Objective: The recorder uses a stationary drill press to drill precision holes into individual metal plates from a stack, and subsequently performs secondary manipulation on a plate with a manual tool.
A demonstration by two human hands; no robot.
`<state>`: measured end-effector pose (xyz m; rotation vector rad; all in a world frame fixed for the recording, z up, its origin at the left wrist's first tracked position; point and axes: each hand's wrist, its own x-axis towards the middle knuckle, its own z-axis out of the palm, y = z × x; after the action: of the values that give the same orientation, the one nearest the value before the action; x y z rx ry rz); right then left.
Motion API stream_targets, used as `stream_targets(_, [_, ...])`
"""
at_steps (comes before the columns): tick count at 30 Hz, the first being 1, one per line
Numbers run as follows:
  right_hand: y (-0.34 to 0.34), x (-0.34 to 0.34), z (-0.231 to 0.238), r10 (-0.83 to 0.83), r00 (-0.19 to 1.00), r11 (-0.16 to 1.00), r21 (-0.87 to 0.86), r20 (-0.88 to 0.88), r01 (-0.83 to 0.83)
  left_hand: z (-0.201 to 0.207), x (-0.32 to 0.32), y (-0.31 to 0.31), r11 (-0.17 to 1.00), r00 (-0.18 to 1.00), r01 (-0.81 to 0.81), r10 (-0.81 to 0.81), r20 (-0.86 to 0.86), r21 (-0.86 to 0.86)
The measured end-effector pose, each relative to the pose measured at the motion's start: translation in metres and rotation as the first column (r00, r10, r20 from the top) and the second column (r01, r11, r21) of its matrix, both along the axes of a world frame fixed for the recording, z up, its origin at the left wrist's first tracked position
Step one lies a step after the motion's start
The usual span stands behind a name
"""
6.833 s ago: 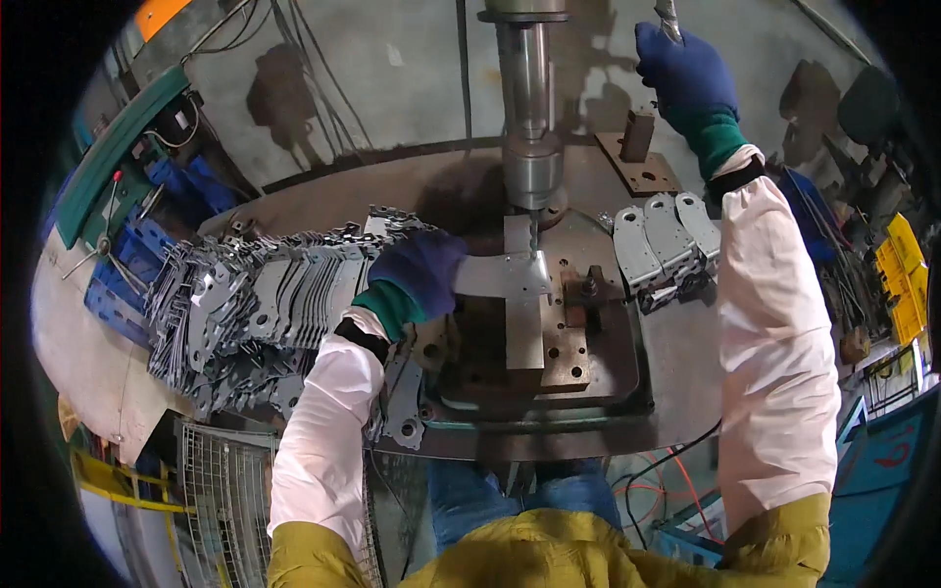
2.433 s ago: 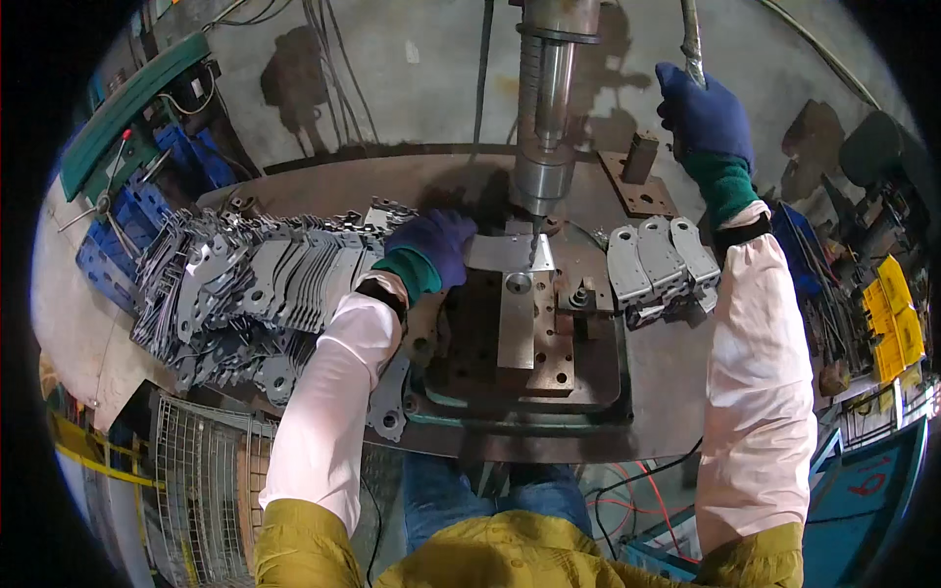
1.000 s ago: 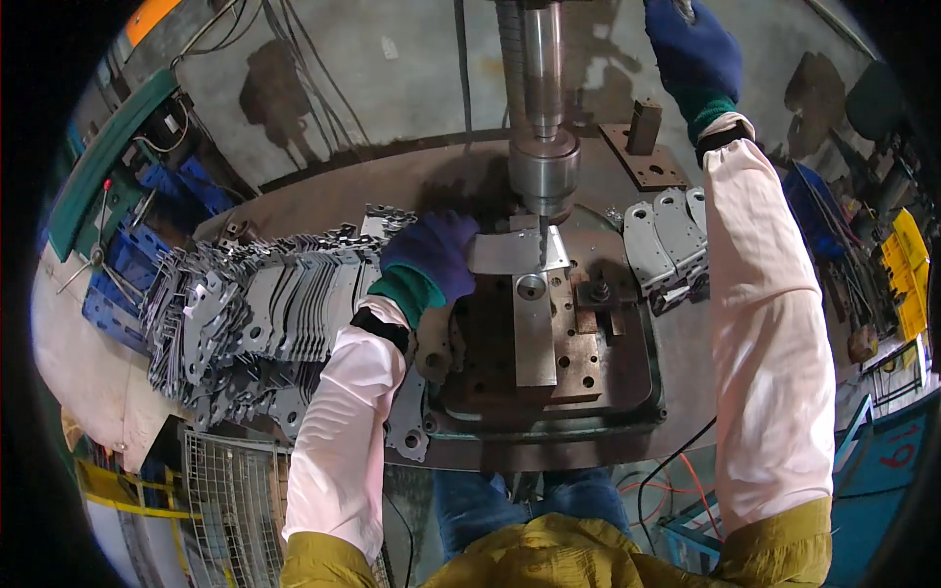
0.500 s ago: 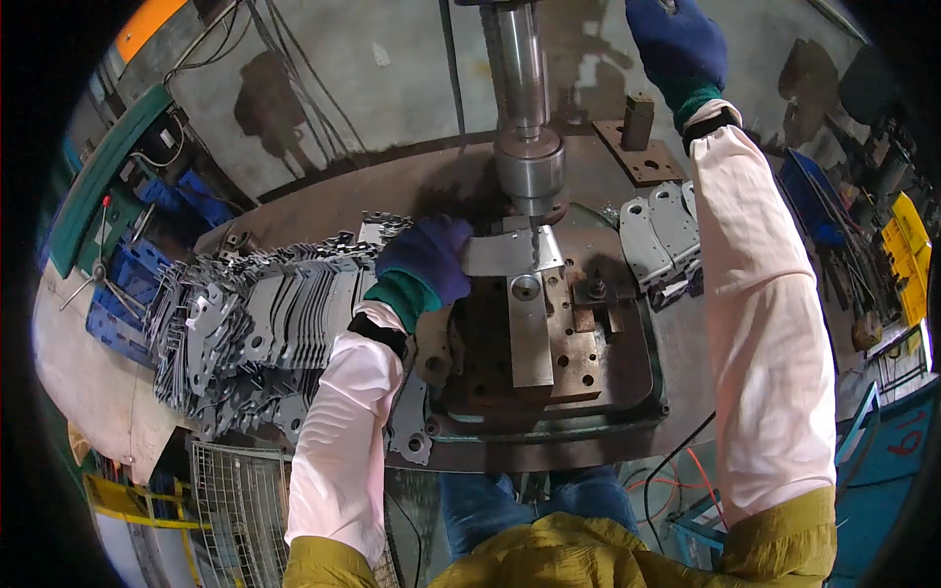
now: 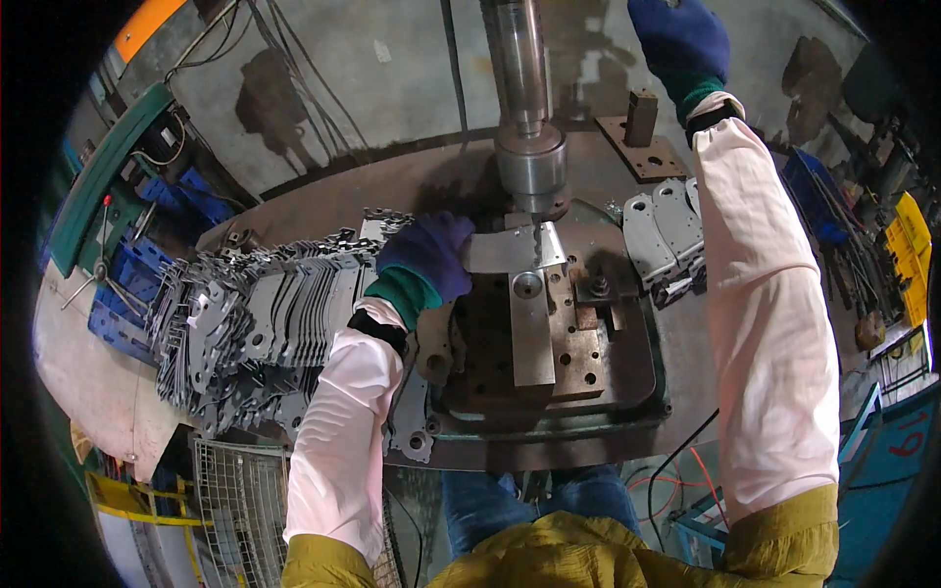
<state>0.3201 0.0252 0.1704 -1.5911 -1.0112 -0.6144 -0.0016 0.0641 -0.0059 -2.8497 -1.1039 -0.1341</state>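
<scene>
My left hand [image 5: 427,257], in a blue glove with a green cuff, is closed on the left end of a flat grey metal plate [image 5: 505,251]. The plate's right end lies under the drill chuck [image 5: 531,162], where a drill bit [image 5: 537,238] comes down at the plate. Just below the plate is a steel block [image 5: 531,338] with a round bolt head, on a drilled base plate [image 5: 576,365]. My right hand [image 5: 678,44], gloved alike, is raised at the upper right with fingers curled. The top edge cuts off what it grips.
Stacked grey metal plates [image 5: 284,314] crowd the table's left side. More plates [image 5: 659,230] lie right of the fixture, beside a clamp bolt [image 5: 598,287]. A post on a base [image 5: 642,132] stands behind. At the right are blue and yellow bins [image 5: 907,260]; a wire basket [image 5: 240,505] stands lower left.
The view has shifted very slightly. Both hands and the metal plate keep practically the same places, with the left hand still holding the plate.
</scene>
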Motion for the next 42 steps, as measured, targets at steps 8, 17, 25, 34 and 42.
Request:
stream_targets(8, [-0.004,-0.006,0.001,-0.009,0.999,1.000,0.022,-0.047,0.010,0.012,0.003,-0.005,0.996,0.998,-0.044,0.040,-0.048,-0.075])
stream_targets(17, [0.003,0.002,-0.001,-0.027,0.999,0.999,0.039,0.044,0.026,0.018,0.004,-0.010,0.994,0.996,-0.074,0.069,-0.061,-0.083])
stream_targets(25, [-0.003,-0.003,0.002,-0.017,1.000,1.000,-0.006,-0.008,0.017,0.012,0.001,-0.006,0.997,0.997,-0.045,0.041,-0.061,-0.062])
stream_targets(34, [-0.015,0.019,-0.007,0.087,0.949,0.989,-0.139,0.304,-0.046,0.009,-0.003,-0.003,1.000,0.999,-0.004,0.003,-0.048,-0.023])
stream_targets(42, [-0.059,0.006,-0.006,0.502,0.791,0.809,-0.134,-0.350,-0.573,0.007,-0.011,0.012,1.000,0.996,-0.007,0.006,-0.084,-0.011])
